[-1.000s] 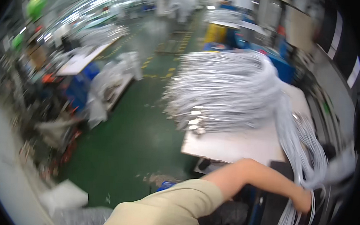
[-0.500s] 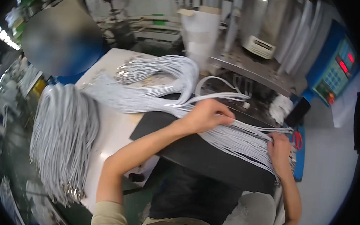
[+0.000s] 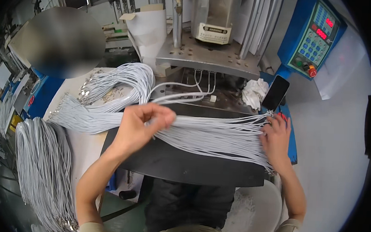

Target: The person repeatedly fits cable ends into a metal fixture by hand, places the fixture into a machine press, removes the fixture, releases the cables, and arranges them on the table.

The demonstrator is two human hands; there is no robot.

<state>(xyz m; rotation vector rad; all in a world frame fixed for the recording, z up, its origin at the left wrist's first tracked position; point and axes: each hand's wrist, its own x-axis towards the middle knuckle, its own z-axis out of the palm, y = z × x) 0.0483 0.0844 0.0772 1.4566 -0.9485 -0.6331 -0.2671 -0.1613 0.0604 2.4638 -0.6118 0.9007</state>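
Observation:
A wide bundle of thin white cables (image 3: 218, 139) lies across a black board (image 3: 182, 169) in front of me. Over its left part is my left hand (image 3: 138, 128), thumb and forefinger pinched together; whatever sits between the fingertips is blurred. My right hand (image 3: 277, 140) rests on the right ends of the cables, its fingers apart. Small metal ends (image 3: 269, 168) show beside that hand. Farther left, more white cables (image 3: 87, 120) and a looped coil of them (image 3: 141, 79) lie on the pale table (image 3: 79, 145).
A thick hank of cables (image 3: 42, 171) hangs over the table's left edge. Beyond the board stands a press (image 3: 210, 60) with a blue control box (image 3: 311, 38). A phone (image 3: 276, 92) and crumpled white cloth (image 3: 255, 93) are at the right. Below is a white bin (image 3: 251, 213). Another person is at far left.
My view has turned to the right. The left hand has drawn left along the cables, still pinched. My right hand stays at the right ends, its fingers now more spread.

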